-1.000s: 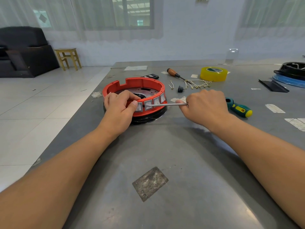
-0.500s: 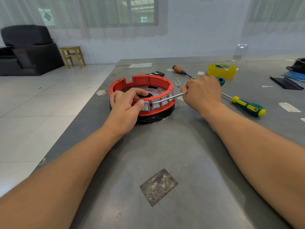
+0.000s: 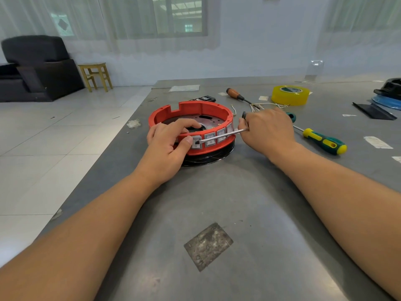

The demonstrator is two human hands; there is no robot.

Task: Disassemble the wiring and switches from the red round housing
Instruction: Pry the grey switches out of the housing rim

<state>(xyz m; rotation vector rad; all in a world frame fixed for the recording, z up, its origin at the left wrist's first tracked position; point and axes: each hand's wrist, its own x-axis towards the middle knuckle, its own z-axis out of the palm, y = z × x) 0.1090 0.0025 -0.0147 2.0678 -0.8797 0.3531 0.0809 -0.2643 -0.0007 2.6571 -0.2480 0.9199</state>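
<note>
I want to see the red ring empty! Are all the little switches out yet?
Not yet. Loose wires already lie on the table, so some wiring looks removed. Right now the left hand holds the red housing while the right hand pries at a switch with a metal tool. At least four switches remain in the wall.

The round housing (image 3: 191,118) sits on the table (image 3: 238,203), with the left hand (image 3: 167,146) on its near-left rim and the right hand (image 3: 267,131) just to its right, holding a metal rod (image 3: 221,135) across the switches (image 3: 213,137) on its near wall. Behind and right of the housing lie a screwdriver (image 3: 238,96) and a tape roll (image 3: 290,95); another screwdriver (image 3: 321,142) lies further right, beyond the right hand. A stool (image 3: 95,76) stands on the floor far behind-left of the housing.
</note>
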